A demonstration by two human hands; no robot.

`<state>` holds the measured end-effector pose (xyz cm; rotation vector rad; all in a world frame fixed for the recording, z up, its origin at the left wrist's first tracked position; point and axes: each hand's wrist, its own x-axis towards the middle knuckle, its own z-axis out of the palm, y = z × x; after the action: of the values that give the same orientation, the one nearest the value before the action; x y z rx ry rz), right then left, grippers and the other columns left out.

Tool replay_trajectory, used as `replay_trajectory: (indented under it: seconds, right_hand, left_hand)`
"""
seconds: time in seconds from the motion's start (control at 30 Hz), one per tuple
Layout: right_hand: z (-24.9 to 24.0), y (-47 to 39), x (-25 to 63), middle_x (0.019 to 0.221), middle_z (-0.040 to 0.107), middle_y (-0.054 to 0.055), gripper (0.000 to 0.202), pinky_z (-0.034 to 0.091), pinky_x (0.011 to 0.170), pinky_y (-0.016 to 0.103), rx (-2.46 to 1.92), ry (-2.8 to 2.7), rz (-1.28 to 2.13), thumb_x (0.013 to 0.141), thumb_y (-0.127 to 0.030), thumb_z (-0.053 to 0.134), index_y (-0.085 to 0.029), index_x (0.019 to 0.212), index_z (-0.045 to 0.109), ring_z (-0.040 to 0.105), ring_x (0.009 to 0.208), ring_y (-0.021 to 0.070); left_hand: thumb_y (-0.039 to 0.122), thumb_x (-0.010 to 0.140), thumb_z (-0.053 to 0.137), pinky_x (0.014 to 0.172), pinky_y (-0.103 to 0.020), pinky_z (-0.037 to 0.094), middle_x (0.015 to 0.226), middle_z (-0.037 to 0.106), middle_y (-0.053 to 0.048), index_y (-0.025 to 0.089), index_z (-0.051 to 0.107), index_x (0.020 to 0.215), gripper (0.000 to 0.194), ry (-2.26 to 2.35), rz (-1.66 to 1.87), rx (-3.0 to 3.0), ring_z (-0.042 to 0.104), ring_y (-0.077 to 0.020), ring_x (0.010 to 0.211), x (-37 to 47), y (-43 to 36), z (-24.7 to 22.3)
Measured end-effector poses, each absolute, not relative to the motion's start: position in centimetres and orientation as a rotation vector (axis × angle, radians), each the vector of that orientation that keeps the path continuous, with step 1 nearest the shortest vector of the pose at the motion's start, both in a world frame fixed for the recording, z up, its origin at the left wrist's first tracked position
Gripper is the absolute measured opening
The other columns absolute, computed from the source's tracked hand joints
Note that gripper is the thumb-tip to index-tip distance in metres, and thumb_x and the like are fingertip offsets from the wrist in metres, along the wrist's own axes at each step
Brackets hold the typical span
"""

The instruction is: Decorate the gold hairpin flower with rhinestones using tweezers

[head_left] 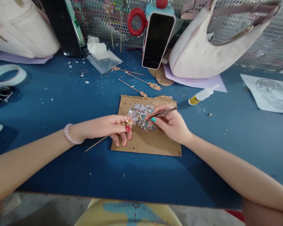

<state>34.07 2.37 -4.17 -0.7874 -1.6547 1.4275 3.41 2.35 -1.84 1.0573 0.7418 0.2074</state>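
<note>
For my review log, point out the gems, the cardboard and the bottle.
Gems [139, 111], head view: upper middle of the pile.
Cardboard [147, 143], head view: bare near part.
Bottle [202, 94], head view: white body.

No words, brands or numbers can be read. A yellow label [194, 99] is carried by the small white plastic bottle with a narrow nozzle [204, 94], which is laid on the blue counter [75, 172]; dark marks are printed on the label, but they are too small and blurred to be made out. As a sign, only a small dark star outline [136, 205] can be recognised, drawn on the pale yellow surface with a light-blue pattern [129, 216] that is seen below the counter's near edge.
</note>
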Motion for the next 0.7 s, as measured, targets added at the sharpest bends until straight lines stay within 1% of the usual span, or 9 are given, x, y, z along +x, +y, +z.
replay_trajectory:
  seconds: [0.13,0.2,0.27,0.33,0.43,0.5,0.57,0.63,0.7]
  right_hand:
    - [-4.1,2.1,35.5,0.122,0.093,0.012,0.020,0.075,0.087,0.034,-0.881,-1.764,1.313,0.109,-0.038,0.085,-0.023,0.102,0.074,0.090,0.101,0.0207]
    - [-4.2,2.2,36.2,0.130,0.092,0.015,0.016,0.076,0.087,0.035,-0.875,-1.837,1.205,0.108,-0.036,0.086,-0.023,0.099,0.083,0.091,0.112,0.0241]
    - [-4.4,2.2,36.6,0.123,0.093,0.014,0.016,0.076,0.088,0.037,-0.865,-1.862,1.133,0.107,-0.038,0.088,-0.024,0.100,0.088,0.091,0.112,0.0258]
    - [-4.5,2.2,36.9,0.108,0.093,0.011,0.018,0.076,0.087,0.037,-0.864,-1.854,1.119,0.108,-0.040,0.088,-0.023,0.102,0.091,0.091,0.102,0.0246]
    - [-4.9,2.1,37.0,0.101,0.092,0.009,0.016,0.074,0.080,0.031,-0.846,-1.842,1.133,0.110,-0.037,0.088,-0.021,0.109,0.091,0.089,0.090,0.0209]
    - [-5.1,2.1,36.9,0.101,0.092,0.008,0.013,0.073,0.077,0.028,-0.816,-1.835,1.139,0.110,-0.033,0.088,-0.021,0.110,0.090,0.089,0.088,0.0195]
    - [-4.8,2.0,36.7,0.100,0.091,0.007,0.012,0.072,0.078,0.027,-0.770,-1.822,1.139,0.111,-0.033,0.088,-0.021,0.108,0.089,0.089,0.088,0.0184]
    - [-3.9,1.6,36.6,0.098,0.091,0.005,0.016,0.073,0.082,0.028,-0.685,-1.775,1.189,0.113,-0.037,0.088,-0.023,0.106,0.087,0.089,0.090,0.0177]
    - [-2.5,0.7,36.6,0.100,0.092,0.007,0.019,0.076,0.093,0.034,-0.509,-1.589,1.413,0.117,-0.040,0.083,-0.023,0.107,0.083,0.090,0.098,0.0199]
  left_hand:
    - [0.039,0.123,0.074,0.061,-0.025,0.062,0.086,0.081,-0.002,0.023,0.067,0.100,0.029,0.665,0.104,0.984,0.078,-0.0154,0.065,4.0,1.5,-1.4]
    - [0.044,0.122,0.075,0.063,-0.027,0.062,0.087,0.083,-0.004,0.024,0.065,0.101,0.031,0.581,0.043,0.938,0.081,-0.0181,0.068,4.6,1.0,-1.7]
    - [0.049,0.123,0.074,0.066,-0.028,0.064,0.091,0.085,-0.004,0.025,0.063,0.102,0.033,0.496,-0.010,0.886,0.082,-0.0189,0.071,5.3,0.7,-2.4]
    - [0.054,0.121,0.075,0.067,-0.031,0.065,0.093,0.084,-0.003,0.026,0.064,0.108,0.033,0.415,-0.070,0.835,0.081,-0.0198,0.072,6.0,0.6,-3.4]
    - [0.072,0.113,0.080,0.070,-0.037,0.067,0.092,0.084,-0.003,0.028,0.065,0.111,0.046,0.304,-0.147,0.767,0.081,-0.0236,0.073,6.3,0.8,-5.0]
    - [0.072,0.114,0.078,0.072,-0.037,0.065,0.096,0.084,-0.004,0.028,0.066,0.115,0.045,0.275,-0.162,0.735,0.080,-0.0230,0.075,6.1,0.8,-5.6]
    - [0.073,0.113,0.077,0.069,-0.037,0.062,0.094,0.082,-0.003,0.029,0.066,0.118,0.046,0.253,-0.145,0.698,0.078,-0.0238,0.073,5.8,0.6,-6.0]
    - [0.070,0.115,0.076,0.066,-0.037,0.060,0.092,0.081,-0.003,0.030,0.066,0.121,0.041,0.244,-0.139,0.668,0.076,-0.0242,0.071,5.6,0.4,-6.1]
    - [0.069,0.116,0.076,0.064,-0.036,0.058,0.091,0.081,-0.003,0.030,0.066,0.122,0.041,0.234,-0.136,0.645,0.074,-0.0237,0.068,5.5,0.3,-6.2]
